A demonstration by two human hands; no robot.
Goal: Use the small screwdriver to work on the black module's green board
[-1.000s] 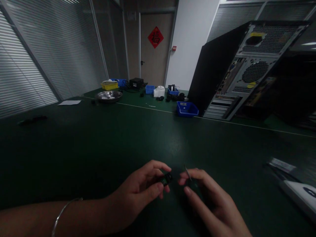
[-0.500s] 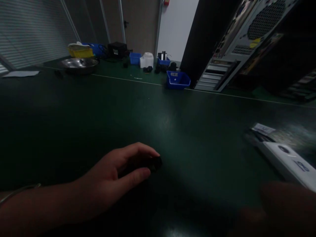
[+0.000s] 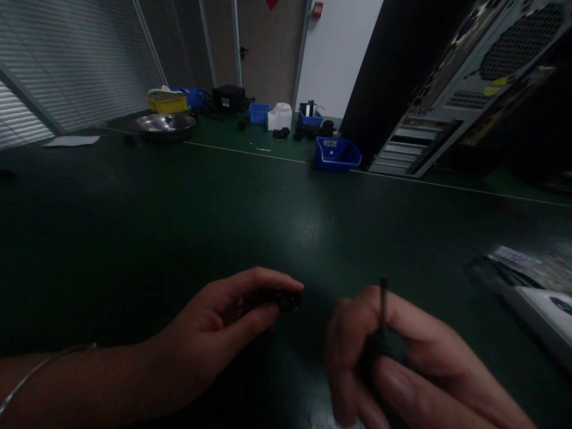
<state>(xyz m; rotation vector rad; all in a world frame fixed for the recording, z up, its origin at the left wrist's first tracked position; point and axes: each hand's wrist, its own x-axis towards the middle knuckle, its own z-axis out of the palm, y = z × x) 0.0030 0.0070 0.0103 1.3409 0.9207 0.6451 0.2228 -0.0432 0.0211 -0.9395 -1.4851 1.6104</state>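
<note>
Bracelet (image 3: 42,375) on the left wrist; left hand (image 3: 214,333) rests on the green mat (image 3: 179,214), thumb and fingers pinched shut on a small black part (image 3: 281,298) held just off the surface; the part lies flat, its long axis running left-right, its free end toward the right hand (image 3: 402,369); that hand is closed round a screwdriver (image 3: 383,316), shaft upright, tip up; part and tool are near but apart; far right, a white box (image 3: 545,313); behind, a blue bin (image 3: 337,154) and PC case (image 3: 469,89).
</note>
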